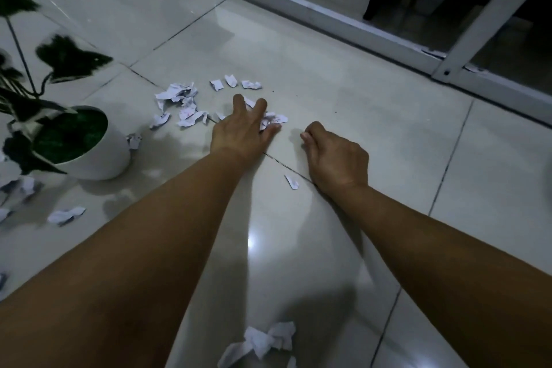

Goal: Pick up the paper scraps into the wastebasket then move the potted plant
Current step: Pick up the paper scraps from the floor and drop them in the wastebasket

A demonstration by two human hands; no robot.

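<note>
Left hand (239, 131) is lying spread-fingered on paper scraps (185, 104) right of the potted plant (89, 146); right hand (334, 155) is curling closed, contents unclear. Floor (373, 128) right of plant is lying bare up to the door frame (328, 21).

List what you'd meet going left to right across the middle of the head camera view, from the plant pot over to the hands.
White plant pot → small scrap beside the pot → cluster of paper scraps → left hand, spread over scraps → right hand, curled → sliding door frame.
</note>
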